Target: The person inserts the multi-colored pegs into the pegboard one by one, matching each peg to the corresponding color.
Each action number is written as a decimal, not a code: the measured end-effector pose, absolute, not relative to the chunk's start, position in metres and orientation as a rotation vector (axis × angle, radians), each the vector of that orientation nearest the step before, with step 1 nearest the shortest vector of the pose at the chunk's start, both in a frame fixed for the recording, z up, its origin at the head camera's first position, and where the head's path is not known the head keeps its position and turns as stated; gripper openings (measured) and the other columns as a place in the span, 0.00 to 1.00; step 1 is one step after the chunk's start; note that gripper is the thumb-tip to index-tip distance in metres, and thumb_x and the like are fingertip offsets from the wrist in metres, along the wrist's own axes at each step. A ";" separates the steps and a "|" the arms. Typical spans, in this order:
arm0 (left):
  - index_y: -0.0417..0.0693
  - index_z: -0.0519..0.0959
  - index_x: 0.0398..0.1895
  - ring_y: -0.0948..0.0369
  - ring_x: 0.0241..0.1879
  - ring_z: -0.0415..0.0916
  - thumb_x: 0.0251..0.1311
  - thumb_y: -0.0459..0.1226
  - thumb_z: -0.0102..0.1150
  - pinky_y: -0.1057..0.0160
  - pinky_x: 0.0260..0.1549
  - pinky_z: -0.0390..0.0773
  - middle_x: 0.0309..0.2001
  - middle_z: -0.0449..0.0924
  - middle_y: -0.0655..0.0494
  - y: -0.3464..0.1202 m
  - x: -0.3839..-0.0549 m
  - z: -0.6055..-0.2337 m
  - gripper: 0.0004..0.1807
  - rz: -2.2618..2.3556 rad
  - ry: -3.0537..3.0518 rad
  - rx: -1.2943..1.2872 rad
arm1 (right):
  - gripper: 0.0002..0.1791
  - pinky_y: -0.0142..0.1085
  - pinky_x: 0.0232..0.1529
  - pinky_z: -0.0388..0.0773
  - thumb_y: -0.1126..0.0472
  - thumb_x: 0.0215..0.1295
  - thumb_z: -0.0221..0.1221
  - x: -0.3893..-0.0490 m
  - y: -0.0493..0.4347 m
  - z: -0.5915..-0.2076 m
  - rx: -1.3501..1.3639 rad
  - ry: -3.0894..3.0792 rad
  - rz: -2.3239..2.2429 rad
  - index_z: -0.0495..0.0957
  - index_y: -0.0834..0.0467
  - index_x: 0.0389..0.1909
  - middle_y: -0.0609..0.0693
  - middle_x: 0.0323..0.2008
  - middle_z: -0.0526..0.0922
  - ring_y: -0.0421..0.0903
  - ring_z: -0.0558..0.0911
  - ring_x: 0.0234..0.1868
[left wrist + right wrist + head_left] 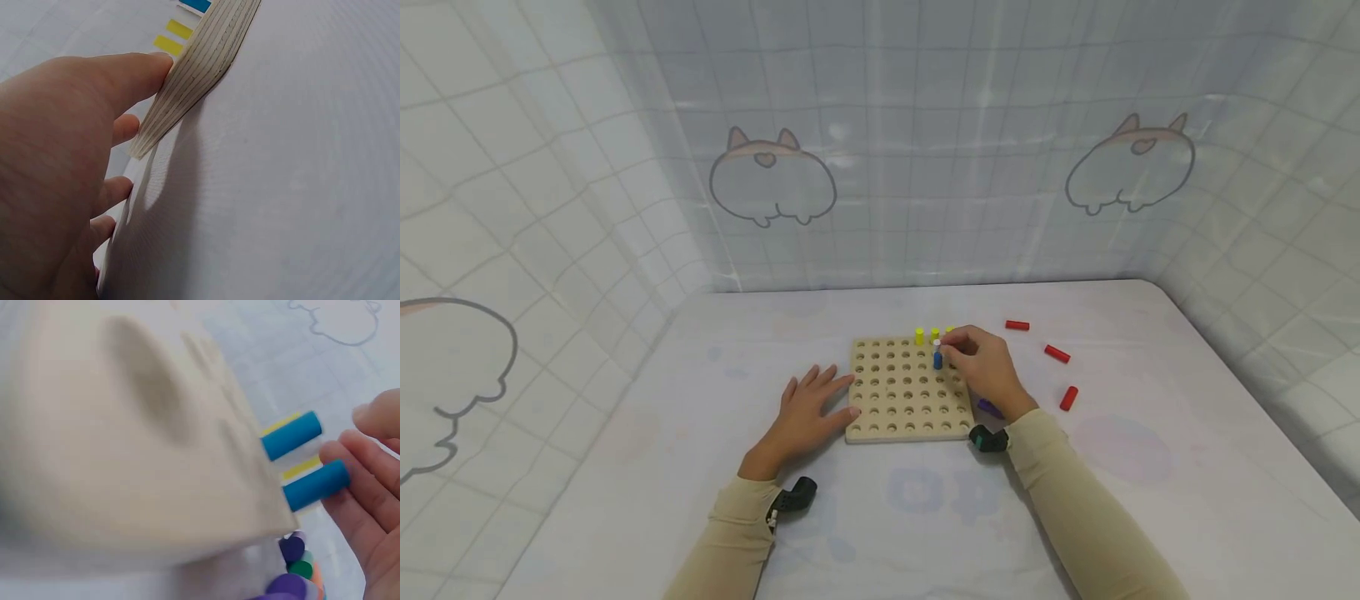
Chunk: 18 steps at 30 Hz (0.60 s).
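A wooden pegboard [891,402] with rows of holes lies flat on the table. My left hand [805,419] rests at its left edge, fingers spread, the thumb touching the board's side [203,69]. My right hand [988,367] is over the board's far right part. In the right wrist view, two blue pegs [292,435] stand in the board, and my right fingers [362,500] lie against the end of the nearer one. The right thumb stands apart from it. Yellow pegs [920,337] stand along the far edge, partly hidden by the right hand.
Three red pegs [1057,354] lie loose to the right of the board. Beside its right edge, a purple peg [990,407] lies partly behind my wrist; green [301,569] and dark blue pegs [292,549] show there too. Tile-patterned curtains [925,167] surround the table.
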<state>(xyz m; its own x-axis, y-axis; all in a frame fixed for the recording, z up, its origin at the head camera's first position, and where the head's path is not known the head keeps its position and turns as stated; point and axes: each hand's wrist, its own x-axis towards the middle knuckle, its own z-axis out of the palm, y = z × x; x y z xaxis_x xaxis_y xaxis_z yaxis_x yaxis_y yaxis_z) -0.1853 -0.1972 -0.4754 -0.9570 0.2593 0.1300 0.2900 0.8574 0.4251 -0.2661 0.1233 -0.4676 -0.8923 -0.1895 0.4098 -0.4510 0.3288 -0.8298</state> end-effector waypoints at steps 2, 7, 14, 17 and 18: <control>0.57 0.69 0.74 0.42 0.77 0.41 0.66 0.60 0.56 0.34 0.70 0.35 0.77 0.56 0.45 -0.198 -0.185 -0.476 0.36 -0.708 -2.961 -0.439 | 0.07 0.42 0.51 0.81 0.58 0.68 0.65 -0.267 0.127 -0.466 0.554 -2.318 1.642 0.83 0.55 0.44 0.47 0.44 0.85 0.45 0.84 0.47; 0.56 0.69 0.74 0.42 0.77 0.42 0.66 0.60 0.56 0.34 0.70 0.36 0.77 0.56 0.45 -0.197 -0.185 -0.477 0.36 -0.691 -2.960 -0.442 | 0.11 0.38 0.49 0.81 0.53 0.69 0.64 -0.270 0.140 -0.459 0.465 -2.249 1.762 0.82 0.56 0.46 0.49 0.44 0.86 0.46 0.84 0.47; 0.56 0.69 0.74 0.42 0.77 0.42 0.66 0.59 0.57 0.33 0.69 0.35 0.76 0.56 0.44 -0.196 -0.185 -0.473 0.36 -0.700 -2.953 -0.448 | 0.18 0.32 0.46 0.81 0.51 0.70 0.63 -0.281 0.166 -0.454 0.388 -2.228 1.733 0.81 0.62 0.50 0.54 0.43 0.86 0.48 0.84 0.44; 0.56 0.68 0.74 0.42 0.77 0.41 0.66 0.59 0.56 0.33 0.70 0.35 0.77 0.56 0.45 -0.196 -0.186 -0.474 0.36 -0.688 -2.957 -0.443 | 0.21 0.34 0.50 0.80 0.50 0.71 0.62 -0.285 0.174 -0.454 0.330 -2.302 1.724 0.80 0.63 0.53 0.54 0.45 0.86 0.49 0.84 0.46; 0.56 0.68 0.74 0.42 0.77 0.41 0.66 0.59 0.56 0.33 0.70 0.35 0.77 0.56 0.45 -0.196 -0.186 -0.474 0.36 -0.683 -2.958 -0.442 | 0.21 0.36 0.52 0.80 0.50 0.71 0.62 -0.286 0.177 -0.453 0.305 -2.333 1.723 0.79 0.63 0.54 0.54 0.46 0.85 0.50 0.84 0.47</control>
